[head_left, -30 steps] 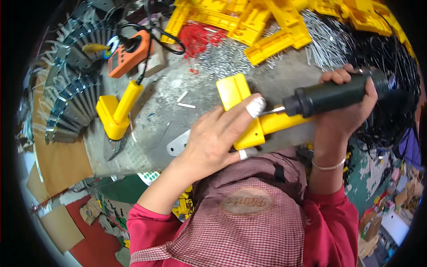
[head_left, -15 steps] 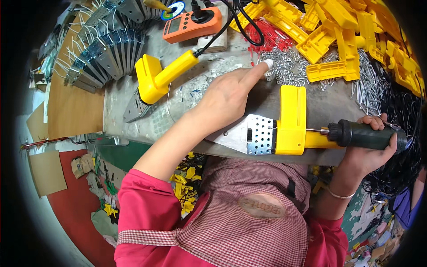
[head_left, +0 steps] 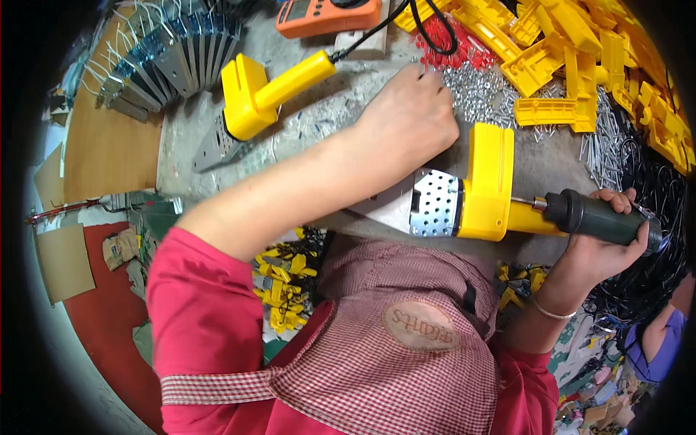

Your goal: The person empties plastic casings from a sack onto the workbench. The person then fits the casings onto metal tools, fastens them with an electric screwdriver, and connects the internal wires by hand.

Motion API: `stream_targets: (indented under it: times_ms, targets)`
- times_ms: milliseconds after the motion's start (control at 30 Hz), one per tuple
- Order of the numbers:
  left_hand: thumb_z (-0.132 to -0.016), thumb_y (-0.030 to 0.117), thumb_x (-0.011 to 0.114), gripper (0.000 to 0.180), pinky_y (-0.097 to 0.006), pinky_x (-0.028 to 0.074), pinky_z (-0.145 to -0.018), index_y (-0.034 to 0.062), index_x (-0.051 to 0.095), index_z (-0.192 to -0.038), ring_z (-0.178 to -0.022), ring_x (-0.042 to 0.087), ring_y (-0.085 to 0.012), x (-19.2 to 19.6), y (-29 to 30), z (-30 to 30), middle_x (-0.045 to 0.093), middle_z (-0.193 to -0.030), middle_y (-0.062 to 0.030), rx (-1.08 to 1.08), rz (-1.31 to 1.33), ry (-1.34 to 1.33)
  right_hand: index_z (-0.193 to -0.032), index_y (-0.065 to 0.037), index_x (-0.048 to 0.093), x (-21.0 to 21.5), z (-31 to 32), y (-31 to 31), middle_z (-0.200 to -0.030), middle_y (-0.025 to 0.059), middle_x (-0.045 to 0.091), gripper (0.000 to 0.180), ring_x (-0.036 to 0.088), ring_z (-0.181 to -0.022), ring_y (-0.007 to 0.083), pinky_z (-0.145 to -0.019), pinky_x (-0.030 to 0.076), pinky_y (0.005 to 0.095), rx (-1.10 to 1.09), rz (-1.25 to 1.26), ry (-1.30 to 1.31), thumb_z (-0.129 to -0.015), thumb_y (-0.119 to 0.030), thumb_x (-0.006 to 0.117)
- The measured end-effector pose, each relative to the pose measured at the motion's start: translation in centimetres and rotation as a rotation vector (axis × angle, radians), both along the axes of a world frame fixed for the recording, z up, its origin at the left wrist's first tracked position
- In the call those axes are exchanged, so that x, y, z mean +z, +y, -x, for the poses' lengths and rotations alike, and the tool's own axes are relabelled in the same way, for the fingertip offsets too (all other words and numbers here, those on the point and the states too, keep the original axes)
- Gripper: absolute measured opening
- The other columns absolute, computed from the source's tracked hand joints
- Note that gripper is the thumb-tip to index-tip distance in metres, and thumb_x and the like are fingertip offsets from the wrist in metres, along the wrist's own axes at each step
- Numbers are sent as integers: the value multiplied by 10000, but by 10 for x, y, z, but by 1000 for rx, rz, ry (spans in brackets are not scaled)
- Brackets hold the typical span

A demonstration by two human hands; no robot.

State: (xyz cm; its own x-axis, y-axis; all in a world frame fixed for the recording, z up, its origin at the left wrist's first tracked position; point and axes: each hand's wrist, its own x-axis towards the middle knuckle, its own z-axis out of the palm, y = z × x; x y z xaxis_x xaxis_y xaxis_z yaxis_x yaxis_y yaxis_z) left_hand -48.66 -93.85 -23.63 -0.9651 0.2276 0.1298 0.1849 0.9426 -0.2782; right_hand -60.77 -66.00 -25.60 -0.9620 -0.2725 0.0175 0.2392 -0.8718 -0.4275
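My right hand (head_left: 600,250) grips a dark green power screwdriver (head_left: 602,217), its nose pointing left. A thin metal shaft runs between that nose and the yellow housing (head_left: 489,181) of a tool lying at the bench's near edge. This tool has a perforated metal sleeve (head_left: 436,204) and a pointed metal plate (head_left: 388,210), partly covered by my left forearm. My left hand (head_left: 413,112) is beside the pile of small metal nuts (head_left: 475,90), knuckles up and fingers curled under. Whatever its fingertips hold is hidden.
A second yellow-handled tool (head_left: 250,98) with a cord lies left on the bench. Behind it are an orange meter (head_left: 330,16), red small parts (head_left: 442,43) and yellow plastic shells (head_left: 544,65). Long screws (head_left: 598,152) and black cables (head_left: 634,174) lie right; metal plates with white wires (head_left: 170,61) stand far left.
My left fingers, stretched toward the nuts before, are now curled in, with the wrist turned. The screwdriver's nose has tilted slightly and sits a little farther from the yellow housing. The whole view has shifted.
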Motion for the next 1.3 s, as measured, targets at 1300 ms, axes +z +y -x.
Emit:
stream_targets:
  times_ms: [1300]
  targets:
    - [-664, 31, 695, 167, -325, 474, -643, 22, 653, -825, -702, 601, -240, -35, 36, -64, 628, -771, -88, 105, -1221, 281, -996, -13, 432, 0, 7, -3, -757, 18, 491, 338, 548, -731, 154, -872, 437, 363, 72, -50, -105, -827, -270, 574]
